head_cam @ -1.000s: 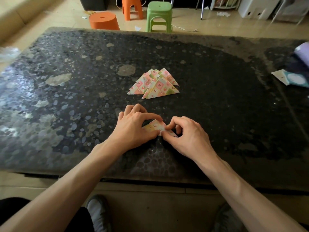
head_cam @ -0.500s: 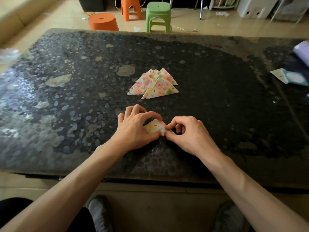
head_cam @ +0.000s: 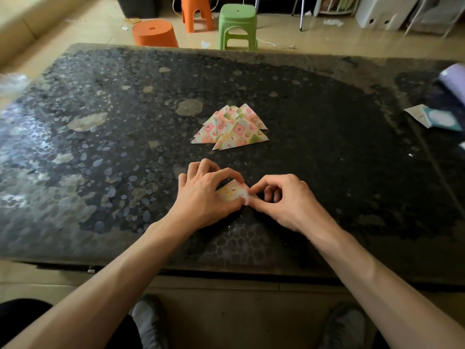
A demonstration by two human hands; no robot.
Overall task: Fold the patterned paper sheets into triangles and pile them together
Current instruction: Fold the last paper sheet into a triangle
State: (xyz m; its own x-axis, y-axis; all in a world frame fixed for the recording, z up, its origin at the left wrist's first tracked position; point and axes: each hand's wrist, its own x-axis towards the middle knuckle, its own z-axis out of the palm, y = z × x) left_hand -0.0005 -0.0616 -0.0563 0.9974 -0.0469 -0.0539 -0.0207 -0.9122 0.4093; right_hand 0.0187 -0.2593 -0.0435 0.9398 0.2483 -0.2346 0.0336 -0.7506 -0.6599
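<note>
Sheet (head_cam: 232, 193): one pinched by left hand (head_cam: 201, 199), right hand (head_cam: 289, 202); one pile (head_cam: 234, 129).

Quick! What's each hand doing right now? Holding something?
Left hand: closed, fingers and thumb curled round the small pink-and-green patterned paper sheet.
Right hand: closed, pinching the same sheet's right edge.

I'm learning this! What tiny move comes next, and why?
Probably press the crease flat: the left hand and right hand pinch the small patterned paper sheet on the dark speckled table, apparently mid-fold; the pile of folded patterned triangles lies beyond.
</note>
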